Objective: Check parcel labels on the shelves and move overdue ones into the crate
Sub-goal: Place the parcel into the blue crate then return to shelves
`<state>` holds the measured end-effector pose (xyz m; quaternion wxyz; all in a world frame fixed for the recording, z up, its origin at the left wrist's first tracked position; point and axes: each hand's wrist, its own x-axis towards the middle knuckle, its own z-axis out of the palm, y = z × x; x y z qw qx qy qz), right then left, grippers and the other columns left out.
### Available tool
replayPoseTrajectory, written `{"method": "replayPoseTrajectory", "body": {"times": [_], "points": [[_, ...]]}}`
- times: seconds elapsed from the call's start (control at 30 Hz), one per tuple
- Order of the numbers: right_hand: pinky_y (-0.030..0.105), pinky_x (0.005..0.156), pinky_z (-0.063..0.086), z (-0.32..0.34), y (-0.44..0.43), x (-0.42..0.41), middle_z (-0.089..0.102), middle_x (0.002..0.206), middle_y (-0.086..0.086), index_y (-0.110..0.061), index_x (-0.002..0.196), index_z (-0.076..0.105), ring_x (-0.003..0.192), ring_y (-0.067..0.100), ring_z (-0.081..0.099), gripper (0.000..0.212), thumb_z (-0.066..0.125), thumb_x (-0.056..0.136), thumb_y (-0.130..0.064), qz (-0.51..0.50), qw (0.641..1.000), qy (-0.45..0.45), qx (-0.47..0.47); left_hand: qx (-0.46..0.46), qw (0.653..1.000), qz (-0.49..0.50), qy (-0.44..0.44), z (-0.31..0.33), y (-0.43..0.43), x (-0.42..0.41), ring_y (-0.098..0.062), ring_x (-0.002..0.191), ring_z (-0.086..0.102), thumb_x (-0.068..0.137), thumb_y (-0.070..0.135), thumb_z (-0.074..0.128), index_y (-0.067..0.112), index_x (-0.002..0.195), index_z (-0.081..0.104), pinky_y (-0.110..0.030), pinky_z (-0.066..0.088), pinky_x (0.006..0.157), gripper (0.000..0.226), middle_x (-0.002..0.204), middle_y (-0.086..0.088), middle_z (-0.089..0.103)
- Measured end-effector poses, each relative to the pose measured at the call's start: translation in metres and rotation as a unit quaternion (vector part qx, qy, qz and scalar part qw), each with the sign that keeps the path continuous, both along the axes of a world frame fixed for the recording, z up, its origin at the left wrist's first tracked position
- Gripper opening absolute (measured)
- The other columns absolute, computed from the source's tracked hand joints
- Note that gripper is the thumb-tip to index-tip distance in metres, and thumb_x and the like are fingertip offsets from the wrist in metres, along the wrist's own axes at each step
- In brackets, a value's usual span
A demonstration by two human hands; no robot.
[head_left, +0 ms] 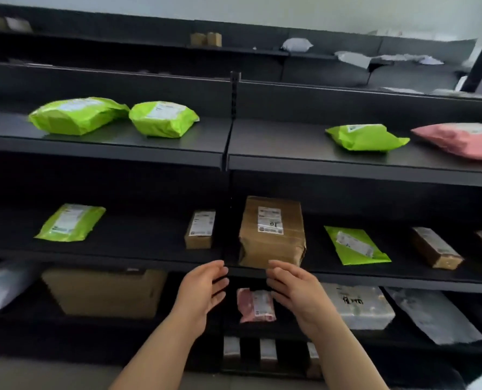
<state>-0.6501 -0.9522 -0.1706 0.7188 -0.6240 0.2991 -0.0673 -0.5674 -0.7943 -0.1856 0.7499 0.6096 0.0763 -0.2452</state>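
- A brown paper parcel [272,232] stands at the centre of the frame on the middle shelf [402,280], its white label [269,220] facing out with a handwritten mark on it.
- The left hand [203,288] and the right hand [296,288] are raised just below it, palms turned toward each other, fingers spread and loose, holding nothing; the right fingertips [275,265] overlap the parcel's lower edge, though whether they touch it I cannot tell.
- Between the wrists, on the shelf beneath, lies a small pink packet [256,304].
- Left of the brown parcel sit a small cardboard box [201,229] and, farther left, a flat green mailer [70,222].
- To the right lie another green mailer [356,245] and a long brown box [436,251].
- On the upper shelf [107,149], three green bags [78,115] [163,119] [367,137] and a pink bag [460,139] rest apart.
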Motion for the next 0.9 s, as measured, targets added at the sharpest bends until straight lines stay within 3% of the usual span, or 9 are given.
{"method": "replayPoseTrajectory", "body": {"times": [0.07,0.17,0.23,0.4,0.53,0.63,0.73,0.9], "points": [[0.034,0.093,0.051,-0.004,0.008,0.031,0.07,0.109,0.008,-0.015,0.113,0.067,0.108,0.02,0.065,0.021,0.053,0.097,-0.014,0.03,1.0,-0.003,0.006,-0.001,1.0,0.03,0.01,-0.008,0.012,0.023,-0.026,0.106,0.063,0.098,0.018,0.05,0.01,0.121,0.062,-0.041,0.049,0.094,0.026,0.115,-0.008,0.066],[0.035,0.101,0.048,-0.013,0.015,0.081,0.068,0.109,0.005,-0.018,0.109,0.067,0.106,0.018,0.063,0.019,0.052,0.098,-0.014,0.064,0.998,0.001,0.02,0.002,0.998,0.063,0.023,-0.017,0.022,0.061,-0.029,0.115,0.058,0.1,0.015,0.046,0.006,0.131,0.053,-0.042,0.044,0.1,0.033,0.124,-0.012,0.062],[0.032,0.098,0.049,-0.026,0.016,0.116,0.066,0.113,0.003,-0.023,0.11,0.066,0.106,0.016,0.062,0.019,0.053,0.098,-0.018,0.084,0.996,0.003,0.011,0.008,0.997,0.074,0.026,-0.022,0.025,0.086,-0.03,0.121,0.054,0.101,0.012,0.043,0.006,0.138,0.044,-0.042,0.042,0.104,0.038,0.13,-0.014,0.057],[0.037,0.106,0.044,-0.067,0.011,0.194,0.058,0.132,0.002,-0.02,0.131,0.059,0.121,0.021,0.054,0.036,0.055,0.096,-0.025,0.098,0.994,0.049,-0.013,0.037,0.994,0.094,0.036,-0.044,0.023,0.141,-0.028,0.128,0.049,0.1,0.008,0.043,0.005,0.145,0.035,-0.04,0.039,0.108,0.046,0.137,-0.017,0.051],[0.032,0.099,0.044,-0.09,0.006,0.235,0.054,0.137,0.004,-0.019,0.139,0.05,0.122,0.023,0.052,0.044,0.056,0.096,-0.025,0.104,0.99,0.094,-0.001,0.079,0.992,0.088,0.046,-0.065,0.014,0.18,-0.02,0.112,0.055,0.099,0.012,0.044,0.014,0.126,0.052,-0.032,0.044,0.098,0.028,0.122,-0.01,0.055],[0.036,0.106,0.041,-0.104,0.002,0.257,0.051,0.14,0.003,-0.022,0.14,0.049,0.126,0.025,0.049,0.046,0.057,0.095,-0.027,0.099,0.987,0.126,-0.004,0.111,0.99,0.063,0.056,-0.082,0.008,0.21,-0.024,0.134,0.04,0.099,0.021,0.045,0.011,0.148,0.03,-0.038,0.03,0.114,0.052,0.148,-0.007,0.04],[0.035,0.107,0.039,-0.113,0.002,0.279,0.05,0.141,0.006,-0.02,0.142,0.046,0.127,0.025,0.049,0.046,0.055,0.097,-0.025,0.085,0.986,0.142,0.02,0.12,0.989,0.042,0.069,-0.093,0.003,0.237,-0.024,0.129,0.044,0.1,0.019,0.044,0.009,0.148,0.03,-0.032,0.033,0.108,0.052,0.146,-0.01,0.043],[0.033,0.104,0.036,-0.119,0.01,0.312,0.046,0.147,0.005,-0.021,0.147,0.037,0.132,0.025,0.045,0.048,0.048,0.1,-0.027,0.062,0.987,0.134,0.063,0.128,0.988,-0.006,0.09,-0.11,-0.001,0.28,-0.027,0.136,0.039,0.098,0.02,0.048,0.012,0.149,0.03,-0.033,0.03,0.11,0.054,0.149,-0.012,0.04]]}}
